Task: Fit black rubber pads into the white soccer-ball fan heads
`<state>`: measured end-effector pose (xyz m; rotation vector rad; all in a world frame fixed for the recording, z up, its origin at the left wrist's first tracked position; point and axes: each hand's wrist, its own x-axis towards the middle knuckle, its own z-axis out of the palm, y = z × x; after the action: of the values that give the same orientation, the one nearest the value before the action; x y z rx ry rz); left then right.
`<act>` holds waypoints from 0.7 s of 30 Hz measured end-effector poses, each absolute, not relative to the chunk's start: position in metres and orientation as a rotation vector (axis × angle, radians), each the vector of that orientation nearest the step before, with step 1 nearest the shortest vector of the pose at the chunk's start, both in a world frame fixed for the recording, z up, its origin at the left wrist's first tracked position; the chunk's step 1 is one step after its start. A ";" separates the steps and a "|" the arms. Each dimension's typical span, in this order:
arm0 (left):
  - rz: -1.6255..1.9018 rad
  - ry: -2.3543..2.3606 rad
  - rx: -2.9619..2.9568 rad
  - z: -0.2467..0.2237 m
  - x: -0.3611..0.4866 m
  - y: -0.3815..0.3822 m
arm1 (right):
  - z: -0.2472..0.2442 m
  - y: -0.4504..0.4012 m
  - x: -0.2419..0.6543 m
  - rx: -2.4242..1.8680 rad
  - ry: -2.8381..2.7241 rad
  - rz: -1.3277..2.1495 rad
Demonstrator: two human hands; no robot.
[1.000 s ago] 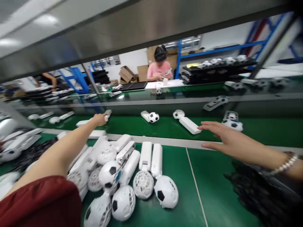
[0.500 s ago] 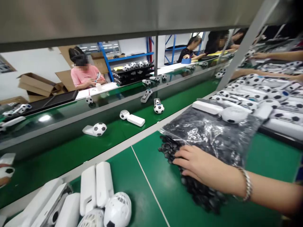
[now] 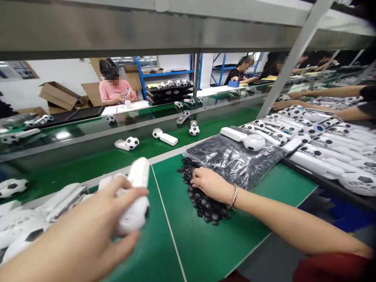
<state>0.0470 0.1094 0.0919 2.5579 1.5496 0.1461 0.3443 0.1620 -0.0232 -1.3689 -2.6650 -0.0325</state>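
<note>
My left hand (image 3: 102, 219), blurred, curls round a white football-headed handheld fan (image 3: 133, 215). Its fingers and thumb are at the ball end, while the white handle points away from me. My right hand (image 3: 210, 182), with a chain bracelet at the wrist, has its fingertips pinched together at the edge of a heap of small black pieces (image 3: 205, 207). Whatever lies between those fingertips is hidden. Behind the heap is a clear plastic bag (image 3: 235, 160) full of black pieces, with another white fan (image 3: 254, 142) resting on top.
More white fans (image 3: 64, 199) lie at left, partly behind my left hand. Fans crowd a black tray (image 3: 352, 196) at right, where another person's arms (image 3: 323, 111) reach in. Beyond a pale rail runs a green conveyor (image 3: 88, 164) carrying several fans. A slanted post (image 3: 293, 58) stands ahead.
My left hand has come into view and the near fan has moved up and right with it. My right hand's spread fingers have drawn into a pinch at the black heap. The view has shifted.
</note>
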 end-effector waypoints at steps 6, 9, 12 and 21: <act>-0.210 1.316 2.493 0.043 0.140 0.066 | -0.033 0.155 0.349 -1.332 -2.583 0.033; -0.299 1.266 2.436 0.030 0.144 0.068 | -0.037 0.153 0.348 -1.294 -2.570 -0.017; -0.408 1.080 2.538 0.028 0.136 0.077 | -0.039 0.152 0.348 -1.221 -2.551 0.040; -0.139 0.780 2.862 0.002 0.137 0.090 | -0.034 0.143 0.352 -1.113 -2.245 0.344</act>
<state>0.1370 0.0895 0.0017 2.8623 0.7797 -0.1385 0.3521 0.1430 -0.0343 -1.1126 -2.2452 0.3437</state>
